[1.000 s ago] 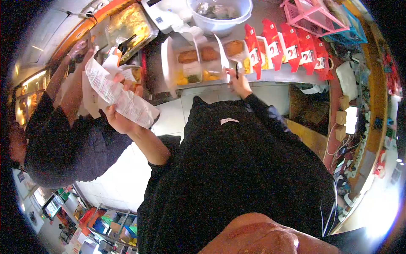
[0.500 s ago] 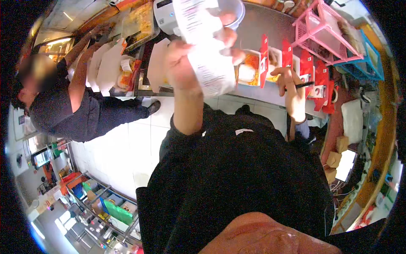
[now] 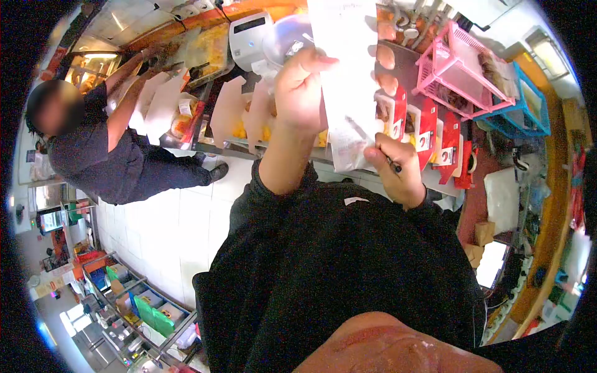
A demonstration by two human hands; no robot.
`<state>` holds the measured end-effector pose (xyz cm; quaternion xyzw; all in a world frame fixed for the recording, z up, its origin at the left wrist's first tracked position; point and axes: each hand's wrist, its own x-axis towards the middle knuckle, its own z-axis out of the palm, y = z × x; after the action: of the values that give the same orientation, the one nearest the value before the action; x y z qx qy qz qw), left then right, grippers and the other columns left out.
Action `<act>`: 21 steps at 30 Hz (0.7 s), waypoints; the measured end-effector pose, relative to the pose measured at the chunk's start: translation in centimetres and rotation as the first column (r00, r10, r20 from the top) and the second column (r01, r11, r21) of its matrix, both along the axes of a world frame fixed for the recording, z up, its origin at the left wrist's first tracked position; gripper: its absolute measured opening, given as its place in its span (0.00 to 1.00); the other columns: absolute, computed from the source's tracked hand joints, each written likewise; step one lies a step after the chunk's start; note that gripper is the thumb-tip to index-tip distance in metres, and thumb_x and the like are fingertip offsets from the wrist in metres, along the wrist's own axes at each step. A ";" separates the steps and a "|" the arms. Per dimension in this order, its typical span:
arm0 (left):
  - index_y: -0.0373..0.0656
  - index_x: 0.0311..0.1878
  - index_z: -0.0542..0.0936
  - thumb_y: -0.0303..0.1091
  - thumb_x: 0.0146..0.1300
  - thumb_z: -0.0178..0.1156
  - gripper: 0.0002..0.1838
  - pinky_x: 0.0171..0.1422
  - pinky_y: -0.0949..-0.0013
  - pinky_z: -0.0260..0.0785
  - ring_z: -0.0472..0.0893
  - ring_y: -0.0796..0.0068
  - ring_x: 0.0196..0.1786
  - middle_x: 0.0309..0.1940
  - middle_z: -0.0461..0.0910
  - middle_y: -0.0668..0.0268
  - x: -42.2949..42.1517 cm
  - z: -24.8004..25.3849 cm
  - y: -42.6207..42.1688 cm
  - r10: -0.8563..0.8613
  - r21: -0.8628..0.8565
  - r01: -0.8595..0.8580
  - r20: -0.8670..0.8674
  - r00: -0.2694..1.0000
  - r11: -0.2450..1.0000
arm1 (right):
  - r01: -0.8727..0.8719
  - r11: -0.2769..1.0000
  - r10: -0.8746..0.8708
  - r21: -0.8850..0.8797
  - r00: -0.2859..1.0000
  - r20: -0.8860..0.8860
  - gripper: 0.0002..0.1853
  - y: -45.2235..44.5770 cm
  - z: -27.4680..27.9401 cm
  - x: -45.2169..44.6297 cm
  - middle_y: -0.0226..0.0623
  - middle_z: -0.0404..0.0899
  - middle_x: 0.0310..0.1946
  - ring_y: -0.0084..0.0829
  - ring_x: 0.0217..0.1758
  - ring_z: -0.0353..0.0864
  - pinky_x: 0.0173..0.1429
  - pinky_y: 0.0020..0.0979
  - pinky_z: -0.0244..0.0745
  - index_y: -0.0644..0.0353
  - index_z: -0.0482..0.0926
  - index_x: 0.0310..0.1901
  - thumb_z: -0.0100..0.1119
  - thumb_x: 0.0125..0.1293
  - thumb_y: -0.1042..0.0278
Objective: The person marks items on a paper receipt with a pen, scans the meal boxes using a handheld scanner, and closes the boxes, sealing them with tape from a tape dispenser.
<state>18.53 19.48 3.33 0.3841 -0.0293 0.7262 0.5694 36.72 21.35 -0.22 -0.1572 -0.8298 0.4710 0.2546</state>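
Plainly, a long white paper slip point(image 3: 348, 78) hangs before the person, in view over the near edge of the tabletop point(image 3: 407, 67). The left hand point(image 3: 300, 93) has its grip clamped on it, thumb point(image 3: 324, 62) across the front, fingertips point(image 3: 385, 57) showing past the opposite edge. The right hand point(image 3: 401, 168) has its grip closed around a dark pen point(image 3: 359, 129) that slants across the slip's lower part. Beyond stand open food boxes point(image 3: 227, 117) and red cartons point(image 3: 449, 152), then a pink rack point(image 3: 444, 71); a co-worker point(image 3: 161, 171) stands well off to the left.

Since fingers alone seem to back the slip, a firm push of the pen would likely buckle or pierce the thin paper, and a loosened left thumb could let it drop among the food. Glare washes out nearly all its print, and the top end is cut off by the view. Whether the pen's tip touches the paper, I cannot tell. Hands and slip hide parts of the boxes behind them.
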 end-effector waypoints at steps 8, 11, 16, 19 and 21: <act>0.33 0.63 0.58 0.36 0.58 0.45 0.29 0.51 0.51 0.63 0.70 0.60 0.49 0.56 0.65 0.51 -2.1 3.1 -0.1 0.045 0.092 -0.040 -0.047 0.998 0.995 | 0.045 0.998 -0.045 0.037 0.999 0.000 0.09 -1.6 -2.3 0.2 0.47 0.67 0.20 0.45 0.23 0.69 0.29 0.35 0.64 0.66 0.69 0.25 0.59 0.56 0.73; 0.33 0.62 0.60 0.36 0.59 0.44 0.28 0.49 0.53 0.63 0.70 0.61 0.49 0.55 0.66 0.51 -2.5 3.1 0.1 -0.027 0.163 0.029 -0.012 1.000 0.986 | 0.049 0.993 -0.052 0.107 0.998 0.023 0.09 -1.9 -2.6 0.0 0.47 0.67 0.21 0.46 0.24 0.69 0.29 0.36 0.65 0.65 0.70 0.26 0.59 0.57 0.73; 0.33 0.61 0.60 0.36 0.59 0.44 0.28 0.49 0.54 0.63 0.69 0.62 0.45 0.55 0.65 0.52 -2.2 4.8 -1.8 0.006 0.059 -0.007 0.013 1.000 0.998 | 0.064 0.996 -0.066 0.061 0.997 0.037 0.08 -2.9 -3.2 -0.6 0.46 0.68 0.21 0.45 0.24 0.69 0.29 0.35 0.65 0.65 0.70 0.26 0.58 0.58 0.72; 0.35 0.61 0.60 0.35 0.57 0.45 0.28 0.47 0.56 0.63 0.69 0.63 0.44 0.53 0.65 0.53 -2.1 5.3 -2.6 -0.065 -0.015 0.068 0.162 0.985 0.998 | 0.052 0.998 -0.053 0.027 0.998 0.025 0.07 -3.2 -3.3 -0.8 0.46 0.68 0.21 0.45 0.24 0.69 0.30 0.34 0.66 0.65 0.71 0.27 0.58 0.58 0.72; 0.35 0.57 0.64 0.37 0.55 0.45 0.26 0.47 0.56 0.64 0.69 0.64 0.45 0.52 0.66 0.54 -3.0 4.4 -2.0 -0.098 0.018 0.097 0.102 0.990 0.995 | -0.039 0.999 0.040 -0.005 0.997 0.069 0.01 -3.0 -2.5 -0.9 0.43 0.73 0.26 0.36 0.25 0.72 0.33 0.30 0.68 0.64 0.74 0.32 0.55 0.59 0.77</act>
<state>15.48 17.46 7.71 0.3480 -0.0820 0.7160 0.5995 35.81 18.37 -2.74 -0.1575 -0.8401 0.4719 0.2161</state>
